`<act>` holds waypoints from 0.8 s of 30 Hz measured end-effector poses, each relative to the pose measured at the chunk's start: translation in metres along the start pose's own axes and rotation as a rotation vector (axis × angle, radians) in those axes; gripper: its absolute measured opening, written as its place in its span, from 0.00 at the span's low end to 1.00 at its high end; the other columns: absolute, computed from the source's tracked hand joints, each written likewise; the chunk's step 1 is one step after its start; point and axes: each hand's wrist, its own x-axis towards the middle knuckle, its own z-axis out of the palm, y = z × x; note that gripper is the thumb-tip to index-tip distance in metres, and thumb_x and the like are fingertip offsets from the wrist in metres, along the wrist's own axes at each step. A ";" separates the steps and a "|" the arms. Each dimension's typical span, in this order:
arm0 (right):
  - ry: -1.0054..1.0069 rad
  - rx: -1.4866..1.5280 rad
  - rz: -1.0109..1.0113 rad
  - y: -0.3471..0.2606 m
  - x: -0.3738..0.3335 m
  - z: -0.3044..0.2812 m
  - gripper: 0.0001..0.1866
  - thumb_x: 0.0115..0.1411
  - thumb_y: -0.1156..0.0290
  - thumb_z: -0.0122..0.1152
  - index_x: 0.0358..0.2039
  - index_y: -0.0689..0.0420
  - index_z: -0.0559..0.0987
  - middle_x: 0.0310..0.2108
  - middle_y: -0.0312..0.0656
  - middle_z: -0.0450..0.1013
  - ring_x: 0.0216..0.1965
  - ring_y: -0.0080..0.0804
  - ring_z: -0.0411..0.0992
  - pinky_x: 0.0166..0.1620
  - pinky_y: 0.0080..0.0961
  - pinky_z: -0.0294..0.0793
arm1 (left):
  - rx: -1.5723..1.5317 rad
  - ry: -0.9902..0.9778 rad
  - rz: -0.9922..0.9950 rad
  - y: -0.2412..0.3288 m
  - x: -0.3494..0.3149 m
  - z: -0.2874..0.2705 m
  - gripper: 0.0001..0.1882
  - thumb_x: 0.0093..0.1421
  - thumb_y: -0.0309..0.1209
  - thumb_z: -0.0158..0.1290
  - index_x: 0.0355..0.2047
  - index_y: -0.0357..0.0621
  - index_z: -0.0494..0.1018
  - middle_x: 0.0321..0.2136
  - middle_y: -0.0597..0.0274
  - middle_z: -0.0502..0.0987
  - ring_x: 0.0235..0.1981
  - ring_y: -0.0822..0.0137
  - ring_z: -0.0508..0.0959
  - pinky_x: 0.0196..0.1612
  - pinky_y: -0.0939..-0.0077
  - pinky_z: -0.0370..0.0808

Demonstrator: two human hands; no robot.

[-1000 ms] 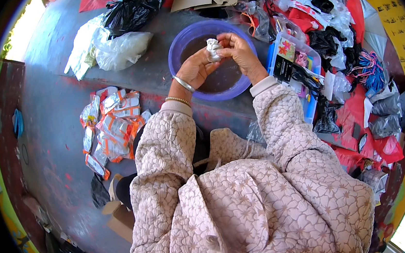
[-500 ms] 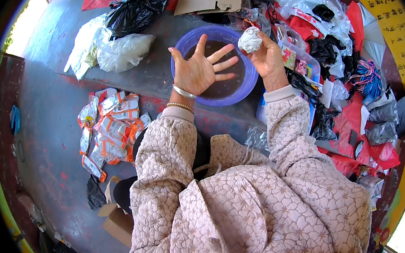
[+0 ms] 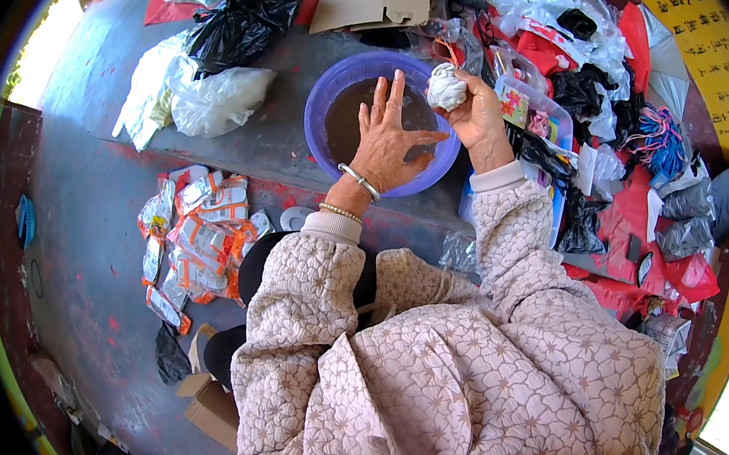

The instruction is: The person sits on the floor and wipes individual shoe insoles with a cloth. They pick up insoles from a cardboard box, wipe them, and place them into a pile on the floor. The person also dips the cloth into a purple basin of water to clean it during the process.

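In my right hand (image 3: 481, 120) is a white, lumpy, clay-like ball (image 3: 446, 88), pinched between thumb and fingers at the right rim of the basin. A thin orange strand (image 3: 451, 52) sticks up from behind the ball. My left hand (image 3: 385, 145), a silver bangle on its wrist, hangs over the basin with its back up and fingers spread. Nothing is in it. Below both hands stands the round purple basin (image 3: 316, 114), with murky brown water (image 3: 344, 124) inside. Part of the water is hidden by my left hand.
Orange-and-white packets (image 3: 203, 234) lie heaped on the left. Behind them rest clear plastic bags (image 3: 225, 99) and a knotted black bag (image 3: 248, 24). Flattened cardboard (image 3: 360, 1) lies beyond the basin. On the right, a plastic box (image 3: 560, 121) stands among crumpled bags and blue-pink cord (image 3: 659, 142).
My left hand has turned from palm up to palm down and shifted slightly right over the basin, fingers still spread. My right hand keeps the white ball in nearly the same place.
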 end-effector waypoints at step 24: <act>-0.103 -0.790 -0.517 -0.001 -0.015 0.009 0.09 0.47 0.82 0.57 0.32 0.58 0.75 0.33 0.35 0.69 0.34 0.22 0.69 0.37 0.18 0.68 | 0.446 -0.165 -0.004 -0.004 -0.010 0.004 0.12 0.44 0.32 0.55 0.31 0.62 0.79 0.62 0.62 0.47 0.64 0.51 0.39 0.54 0.26 0.37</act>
